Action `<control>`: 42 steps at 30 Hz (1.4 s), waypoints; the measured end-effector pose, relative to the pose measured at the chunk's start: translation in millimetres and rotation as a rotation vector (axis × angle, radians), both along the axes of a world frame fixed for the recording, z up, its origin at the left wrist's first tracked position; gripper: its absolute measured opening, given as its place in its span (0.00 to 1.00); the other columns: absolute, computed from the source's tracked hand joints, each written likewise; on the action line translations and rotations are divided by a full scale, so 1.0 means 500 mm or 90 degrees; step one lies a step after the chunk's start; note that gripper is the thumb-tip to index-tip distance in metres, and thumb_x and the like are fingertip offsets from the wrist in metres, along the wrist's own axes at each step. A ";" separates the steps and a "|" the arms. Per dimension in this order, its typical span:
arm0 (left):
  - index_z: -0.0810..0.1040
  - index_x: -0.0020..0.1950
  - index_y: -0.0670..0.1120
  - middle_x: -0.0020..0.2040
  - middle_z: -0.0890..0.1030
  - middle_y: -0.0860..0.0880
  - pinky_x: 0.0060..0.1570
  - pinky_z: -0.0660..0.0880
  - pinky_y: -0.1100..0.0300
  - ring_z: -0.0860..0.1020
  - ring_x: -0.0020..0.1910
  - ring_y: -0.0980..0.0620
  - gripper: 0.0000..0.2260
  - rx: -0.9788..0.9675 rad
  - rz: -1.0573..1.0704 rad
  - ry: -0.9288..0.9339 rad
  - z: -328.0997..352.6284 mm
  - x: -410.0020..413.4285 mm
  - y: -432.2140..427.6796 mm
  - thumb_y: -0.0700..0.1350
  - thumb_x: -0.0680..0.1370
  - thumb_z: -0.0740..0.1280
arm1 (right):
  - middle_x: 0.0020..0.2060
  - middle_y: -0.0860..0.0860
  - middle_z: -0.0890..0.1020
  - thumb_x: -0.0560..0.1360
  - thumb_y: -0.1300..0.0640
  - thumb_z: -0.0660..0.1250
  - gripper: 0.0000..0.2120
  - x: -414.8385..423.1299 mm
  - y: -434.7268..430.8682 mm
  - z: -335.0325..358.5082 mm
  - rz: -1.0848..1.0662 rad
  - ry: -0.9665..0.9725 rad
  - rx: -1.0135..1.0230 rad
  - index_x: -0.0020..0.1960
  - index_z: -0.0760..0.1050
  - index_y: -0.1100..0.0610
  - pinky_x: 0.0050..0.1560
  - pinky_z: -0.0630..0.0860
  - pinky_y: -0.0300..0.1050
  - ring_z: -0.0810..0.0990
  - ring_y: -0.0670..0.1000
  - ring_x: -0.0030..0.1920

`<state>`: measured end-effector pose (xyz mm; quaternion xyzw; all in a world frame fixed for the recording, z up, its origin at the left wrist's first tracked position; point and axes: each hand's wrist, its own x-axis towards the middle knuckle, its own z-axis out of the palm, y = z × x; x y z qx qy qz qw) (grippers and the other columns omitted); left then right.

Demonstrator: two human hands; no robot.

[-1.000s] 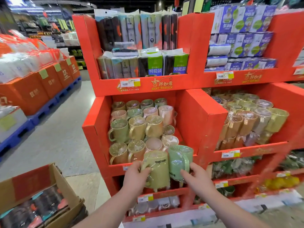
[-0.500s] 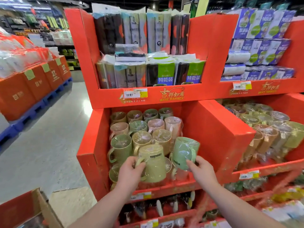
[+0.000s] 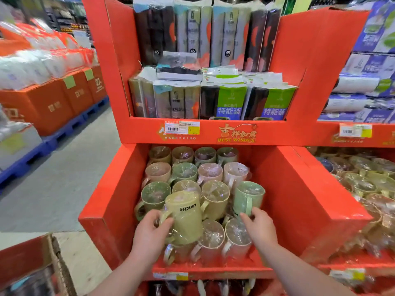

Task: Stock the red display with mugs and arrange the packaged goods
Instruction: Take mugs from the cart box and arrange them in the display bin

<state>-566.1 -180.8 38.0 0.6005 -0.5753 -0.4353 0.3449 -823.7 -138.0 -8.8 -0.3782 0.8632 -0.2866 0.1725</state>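
Two hands point(image 3: 149, 233) point(image 3: 260, 230) grip yellow mug point(image 3: 183, 216) and green mug point(image 3: 245, 197).

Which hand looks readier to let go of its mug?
Probably the right hand: its green mug stands upright at the row's end. The yellow mug in the left hand is tilted over the front mugs.

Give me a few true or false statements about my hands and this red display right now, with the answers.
1. The left hand grips a yellow mug printed "concise". True.
2. The right hand holds nothing. False: it grips a pale green mug.
3. The stocked mugs in the red display are wrapped in clear plastic. True.
4. The shelf above holds more cups. False: it holds packaged goods.
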 end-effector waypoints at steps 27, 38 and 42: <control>0.76 0.43 0.45 0.41 0.80 0.46 0.44 0.74 0.50 0.77 0.40 0.48 0.04 0.010 0.055 0.001 0.011 -0.040 -0.006 0.44 0.76 0.68 | 0.76 0.52 0.48 0.68 0.48 0.73 0.43 -0.085 -0.049 0.016 0.218 0.064 0.064 0.76 0.54 0.48 0.69 0.64 0.50 0.57 0.56 0.75; 0.76 0.42 0.45 0.41 0.81 0.43 0.37 0.76 0.52 0.78 0.38 0.48 0.04 0.012 0.064 -0.002 0.005 -0.008 -0.009 0.42 0.76 0.67 | 0.75 0.57 0.52 0.70 0.54 0.75 0.37 -0.069 -0.102 0.016 0.149 0.009 0.061 0.72 0.60 0.61 0.65 0.67 0.46 0.69 0.57 0.68; 0.76 0.43 0.44 0.40 0.81 0.44 0.40 0.74 0.53 0.78 0.38 0.48 0.03 0.007 0.062 -0.007 0.003 0.005 -0.004 0.41 0.77 0.67 | 0.75 0.55 0.52 0.69 0.52 0.74 0.37 -0.073 -0.112 0.016 0.149 0.037 0.095 0.72 0.61 0.58 0.62 0.70 0.47 0.71 0.58 0.66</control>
